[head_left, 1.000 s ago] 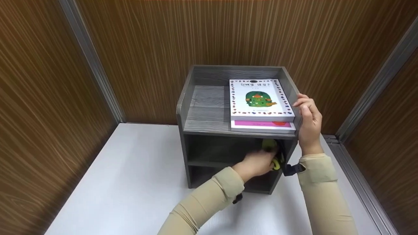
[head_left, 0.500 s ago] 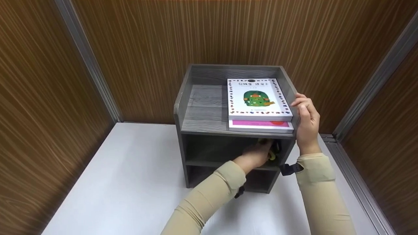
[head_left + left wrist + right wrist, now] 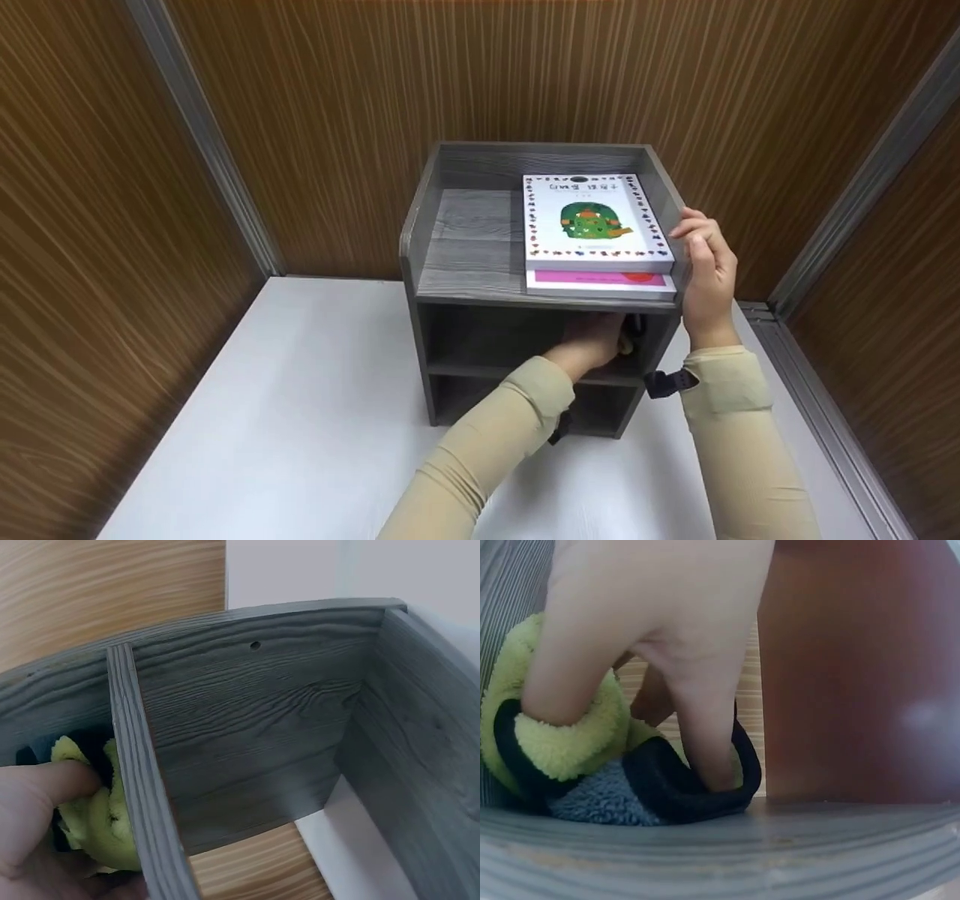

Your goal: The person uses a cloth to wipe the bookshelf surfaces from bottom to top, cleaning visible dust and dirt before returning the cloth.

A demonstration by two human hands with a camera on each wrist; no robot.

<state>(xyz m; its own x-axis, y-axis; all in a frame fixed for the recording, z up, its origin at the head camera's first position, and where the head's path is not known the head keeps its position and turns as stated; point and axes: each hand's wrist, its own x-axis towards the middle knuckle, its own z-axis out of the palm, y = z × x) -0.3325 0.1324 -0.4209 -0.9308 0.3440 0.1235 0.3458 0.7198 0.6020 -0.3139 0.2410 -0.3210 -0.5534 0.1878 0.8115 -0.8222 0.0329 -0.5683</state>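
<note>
My left hand (image 3: 600, 337) reaches into the middle compartment of a small grey wooden shelf unit (image 3: 476, 259). It grips a fluffy yellow-green microfibre cloth (image 3: 105, 829) with black edging and a grey-blue side. The right wrist view shows this same hand (image 3: 667, 637) from the side, thumb and fingers pushed into the bunched cloth (image 3: 566, 746) beside a grey panel. In the head view the top board and hand hide most of the cloth. At the unit's right side panel (image 3: 661, 187), my right hand (image 3: 709, 277) holds the upper edge, fingers bent over it.
Two books lie stacked on the unit's top, the upper one (image 3: 581, 217) with a green creature on its cover, the lower one (image 3: 600, 283) pink and white. Below the middle board (image 3: 142, 765) is the bottom compartment. A white tabletop (image 3: 315, 405) and wood-grain walls (image 3: 315, 112) surround the unit.
My left hand has gone deeper into the middle compartment with the cloth, which shows less in the head view. The right hand keeps its hold on the side panel.
</note>
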